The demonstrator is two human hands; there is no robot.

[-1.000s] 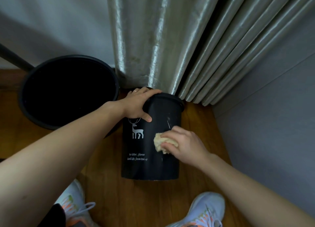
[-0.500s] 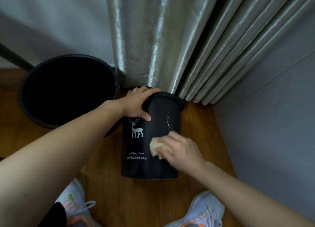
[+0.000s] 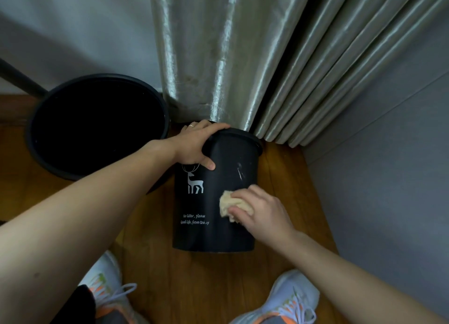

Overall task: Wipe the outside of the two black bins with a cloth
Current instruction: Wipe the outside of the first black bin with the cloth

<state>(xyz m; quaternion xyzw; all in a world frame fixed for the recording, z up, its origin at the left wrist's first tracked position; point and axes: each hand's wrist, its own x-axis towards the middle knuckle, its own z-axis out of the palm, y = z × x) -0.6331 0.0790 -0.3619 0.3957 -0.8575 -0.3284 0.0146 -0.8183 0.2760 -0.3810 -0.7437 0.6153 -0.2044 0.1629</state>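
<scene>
A small black bin (image 3: 194, 236) with a white deer print and white lettering stands on the wooden floor, tilted a little toward me. My left hand (image 3: 194, 145) grips its rim at the top left, thumb down on the outer wall. My right hand (image 3: 260, 212) holds a beige cloth (image 3: 229, 203) and presses it against the bin's right side, about halfway down. A larger black bin (image 3: 38, 151) stands to the left, its dark opening facing up. Pale scuff marks show on the small bin above the cloth.
Silvery curtains (image 3: 230, 56) hang just behind the small bin. A grey wall (image 3: 388, 178) closes the right side. A dark pole (image 3: 19, 80) slants in at the far left. My two white sneakers (image 3: 286, 301) stand on the floor (image 3: 206, 287) below the bin.
My right hand slid the cloth down and left across the bin's wall, then back slightly right. My left hand kept its grip on the rim.
</scene>
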